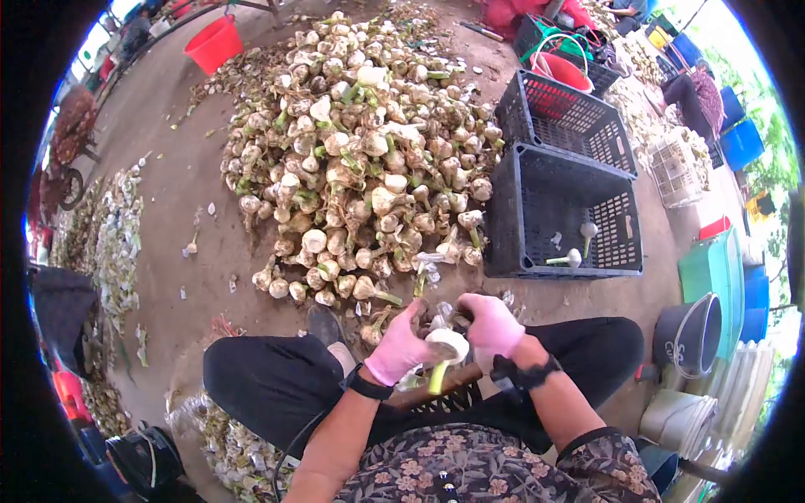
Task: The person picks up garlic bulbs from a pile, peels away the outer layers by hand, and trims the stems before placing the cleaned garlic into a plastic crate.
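Observation:
Both hands wear pink gloves with dark bands at the wrists. Between them, above my lap, is a white peeled garlic bulb (448, 345) with a short green stem pointing down toward me. My left hand (401, 342) is closed around the bulb's left side. My right hand (492, 325) is bent just right of the bulb, its fingertips near loose pale skins; what it grips is too small to make out. Beyond my hands lies a large heap of unpeeled garlic (360, 168). A black crate (503, 214) at the right holds a few cleaned bulbs (573, 257).
A second black crate (620, 151) stands behind the first, with a red bucket (562, 71) beyond. Another red bucket (213, 45) is at the upper left. Garlic skins (117, 243) cover ground at left. A dark bucket (688, 335) stands at right. A person sits at upper right.

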Tool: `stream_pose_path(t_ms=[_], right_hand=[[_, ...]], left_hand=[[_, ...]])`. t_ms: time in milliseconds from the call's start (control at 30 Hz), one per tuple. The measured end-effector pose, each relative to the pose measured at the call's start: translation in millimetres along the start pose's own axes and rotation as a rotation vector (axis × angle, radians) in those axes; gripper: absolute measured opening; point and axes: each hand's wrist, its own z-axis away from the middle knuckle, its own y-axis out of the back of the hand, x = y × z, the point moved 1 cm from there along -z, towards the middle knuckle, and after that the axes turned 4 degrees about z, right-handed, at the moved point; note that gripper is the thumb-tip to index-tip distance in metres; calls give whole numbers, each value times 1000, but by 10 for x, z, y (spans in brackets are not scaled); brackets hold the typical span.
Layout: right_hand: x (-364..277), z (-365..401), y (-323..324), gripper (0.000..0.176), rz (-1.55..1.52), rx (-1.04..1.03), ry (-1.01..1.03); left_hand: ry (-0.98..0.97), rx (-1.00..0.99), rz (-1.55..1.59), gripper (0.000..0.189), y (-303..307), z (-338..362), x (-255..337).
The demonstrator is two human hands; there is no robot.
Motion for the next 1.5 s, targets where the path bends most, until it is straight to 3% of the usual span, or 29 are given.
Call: stream_pose_path(t_ms=[67, 167, 200, 233, 300, 333, 400, 500, 567, 600, 667, 733, 767, 800, 833, 867, 933, 967, 1000, 1033, 1067, 1100, 1133, 1233, 1333, 1367, 1400, 1467, 1500], right_hand=[[385, -50, -295, 18, 301, -174, -186], [364, 44, -287, 36, 148, -241, -144], [178, 62, -136, 49, 56, -156, -62], [22, 72, -8, 63, -39, -66, 20], [-156, 121, 137, 72, -169, -100, 41], [-204, 128, 160, 80, -300, -136, 61], [-320, 144, 66, 77, -238, -35, 205], [-322, 99, -132, 70, -379, -9, 126], [-270, 38, -203, 61, -581, 44, -31], [-206, 27, -253, 54, -562, 122, 80], [-141, 27, -245, 53, -702, 75, 90], [-113, 46, -239, 53, -756, 46, 85], [-138, 47, -225, 54, -815, 11, 84], [-174, 57, -188, 54, -815, 7, 82], [-220, 74, -133, 56, -1094, -73, -29], [-255, 76, -94, 58, -1368, -157, -144], [-244, 62, -39, 58, -1207, -102, -49], [-263, 40, 37, 64, -1154, -86, 35], [-259, 38, 98, 71, -1099, -63, 117], [-174, 37, 72, 85, -1159, -80, 7], [-134, 59, 59, 85, -1160, -71, 2], [-102, 81, 43, 87, -1314, -107, -85], [-69, 86, 17, 89, -1466, -147, -171], [-11, 71, -116, 82, -1473, -120, -166], [124, 44, -246, 70, -1402, -77, -195], [144, 33, -260, 62, -1351, -74, -210], [145, 29, -265, 62, -1349, -75, -213], [107, 20, -255, 58, -1386, -75, -247], [73, 19, -237, 58, -1382, -79, -249]], left_hand=[[-50, -75, 251, 94, -103, -9, 171], [-180, -6, 357, 85, 5, -19, 175], [-134, 79, 371, 82, 25, -19, 142], [-143, 134, 337, 79, 63, -54, 77], [-150, 189, 306, 76, 100, -111, -10], [-178, 273, 114, 70, 112, -124, -15], [-204, 360, -74, 65, 140, -158, -85], [-96, 409, 151, 43, 98, -146, -153], [-70, 414, 287, 40, 103, -121, -59], [-38, 411, 425, 37, 112, -113, -44], [-58, 409, 394, 34, 149, -135, -116], [-48, 524, -23, 31, 162, -157, -140], [-47, 525, -20, 31, 162, -170, -151], [-154, 483, -239, 31, 160, -176, -141], [-260, 436, -459, 31, 159, -179, -134], [-261, 441, -459, 31, 184, -180, -194], [-144, 512, -1051, 30, 281, -187, -458], [-92, 470, -1159, 38, 364, -199, -627], [-96, 464, -1162, 38, 428, -197, -662], [-271, 351, -1092, 42, 495, -189, -684], [-438, 235, -1013, 47, 507, -178, -691], [-176, 243, -141, 55, 308, -184, -395], [-176, 242, -140, 55, 257, -175, -282], [73, 87, 661, 54, 240, -122, -106], [21, 267, 355, 37, 231, -169, -224], [-127, 264, 217, 40, 174, -182, -228], [-126, 265, 220, 40, 165, -186, -208], [-16, 302, -215, 41, 135, -173, -135], [13, 367, -255, 38, 105, -164, -106]])
